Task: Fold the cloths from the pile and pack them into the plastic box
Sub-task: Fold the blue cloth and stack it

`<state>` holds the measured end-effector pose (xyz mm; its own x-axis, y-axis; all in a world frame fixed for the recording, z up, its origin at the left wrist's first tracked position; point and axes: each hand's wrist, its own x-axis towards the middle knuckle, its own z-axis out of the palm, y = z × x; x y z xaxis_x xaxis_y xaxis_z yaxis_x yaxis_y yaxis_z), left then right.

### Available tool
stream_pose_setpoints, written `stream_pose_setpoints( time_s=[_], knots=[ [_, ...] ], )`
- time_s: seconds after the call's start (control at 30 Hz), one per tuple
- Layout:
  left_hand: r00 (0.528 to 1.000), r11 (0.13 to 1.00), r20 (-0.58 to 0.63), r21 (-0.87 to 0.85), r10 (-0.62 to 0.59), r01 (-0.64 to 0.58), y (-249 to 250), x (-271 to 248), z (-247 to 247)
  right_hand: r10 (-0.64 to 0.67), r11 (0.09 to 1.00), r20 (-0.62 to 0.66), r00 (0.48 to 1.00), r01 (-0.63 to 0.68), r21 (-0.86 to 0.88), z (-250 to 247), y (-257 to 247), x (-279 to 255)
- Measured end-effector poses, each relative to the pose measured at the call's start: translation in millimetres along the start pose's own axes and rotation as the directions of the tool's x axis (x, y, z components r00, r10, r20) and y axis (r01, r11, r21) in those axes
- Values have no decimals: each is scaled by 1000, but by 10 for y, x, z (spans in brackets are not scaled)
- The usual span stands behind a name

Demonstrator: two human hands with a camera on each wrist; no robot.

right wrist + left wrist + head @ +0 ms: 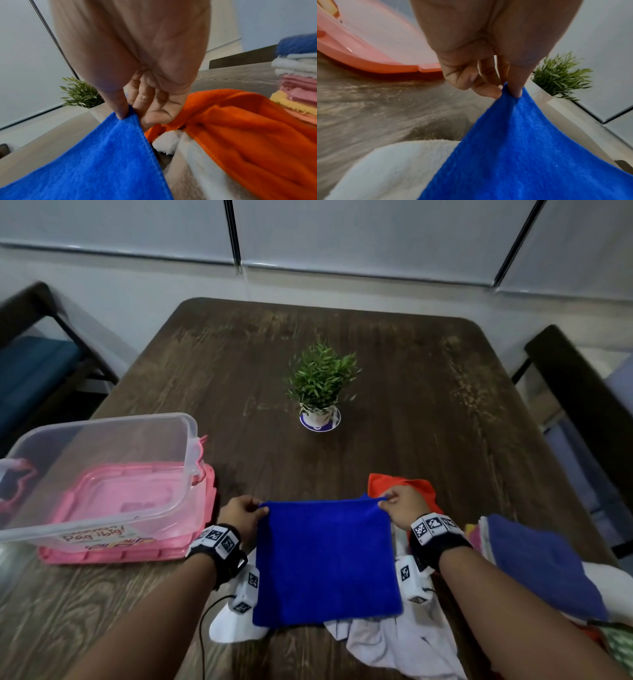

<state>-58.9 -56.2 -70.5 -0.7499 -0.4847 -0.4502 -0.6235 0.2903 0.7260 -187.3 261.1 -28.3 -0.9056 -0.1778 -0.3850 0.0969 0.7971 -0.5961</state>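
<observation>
While the left hand point(241, 513) pinches one far corner of the blue cloth point(325, 563) between thumb and forefinger, the right hand point(404, 506) pinches the other far corner the same way, and the cloth hangs stretched between them above the near edge of the table point(394, 392). The other fingers point(462, 78) of the left hand curl loosely under, holding nothing.

The job looks barely begun. This cloth is spread but not yet folded, and the plastic box point(102, 474), to the left on its pink lid point(205, 508), seems to hold no cloth. White cloths point(394, 642) lie under the blue one, an orange cloth point(397, 484) just beyond the right hand, and a darker blue cloth point(537, 563) tops the heap at right: all still to fold and pack, I judge.

Only the head view shows the box and both hands together. The right wrist view alone reveals the neat stack point(298, 86) of white, pink and yellow cloths under that darker blue one. The left wrist view shows best the pinch itself. A small potted plant point(320, 385) stands mid-table.
</observation>
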Motion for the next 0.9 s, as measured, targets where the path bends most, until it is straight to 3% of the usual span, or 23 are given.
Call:
stream_pose_setpoints(
  time_s=[0.4, 0.63, 0.7, 0.77, 0.83, 0.9],
  knots=[
    [989, 988, -6, -41, -146, 146, -21, 376, 128, 86, 986, -65, 994, -76, 148, 264, 63, 405],
    [996, 997, 62, -46, -57, 60, -100, 225, 147, -6, 993, -55, 998, 13, 119, 323, 163, 235],
    [998, 999, 52, 27, 27, -29, -152, 115, 150, -56, 997, -105, 993, 62, 49, 323, 222, 95],
    [977, 964, 89, 170, 192, -205, -235, -37, 151, -112, 994, -97, 989, 113, 10, 324, 295, -83],
    [914, 883, 243, 269, 323, -384, -329, -237, 164, -168, 984, 23, 985, 169, -47, 342, 417, -275],
    [825, 767, 443, 369, 351, -525, -406, -461, 177, -215, 965, 178, 960, 237, -116, 378, 584, -454]
  ],
)
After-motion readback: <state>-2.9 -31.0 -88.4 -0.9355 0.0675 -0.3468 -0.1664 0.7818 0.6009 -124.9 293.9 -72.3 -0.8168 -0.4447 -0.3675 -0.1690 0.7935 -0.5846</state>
